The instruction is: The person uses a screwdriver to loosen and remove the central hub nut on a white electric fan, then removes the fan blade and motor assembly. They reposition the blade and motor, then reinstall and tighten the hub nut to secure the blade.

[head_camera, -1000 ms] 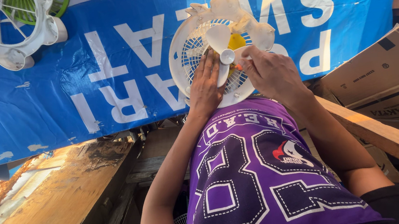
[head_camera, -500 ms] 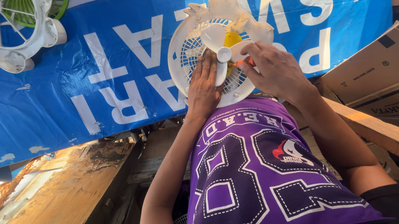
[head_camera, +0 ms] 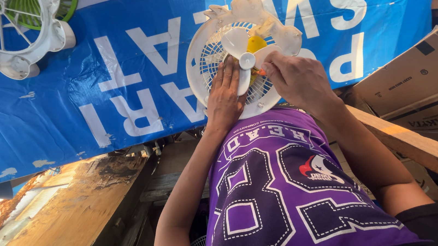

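A small white fan (head_camera: 206, 58) with a round grille lies on a blue printed tarp (head_camera: 114, 69). Its white propeller (head_camera: 245, 59) sits at the centre, with a yellow part (head_camera: 255, 43) behind the blades. My left hand (head_camera: 224, 97) rests flat on the grille's lower left, fingers reaching up to the hub. My right hand (head_camera: 296, 78) pinches something small and orange at the hub's right side; what it is I cannot tell. My purple jersey (head_camera: 287, 186) fills the lower middle of the view.
A second white fan frame (head_camera: 6, 37) with a green part lies at the top left on the tarp. Cardboard boxes (head_camera: 429, 82) stand at the right behind a wooden beam (head_camera: 431, 151). A worn wooden surface (head_camera: 39, 231) runs along the lower left.
My left hand slid slightly up toward the hub. My right hand's fingers moved in closer to the propeller's centre. The fan stayed put.
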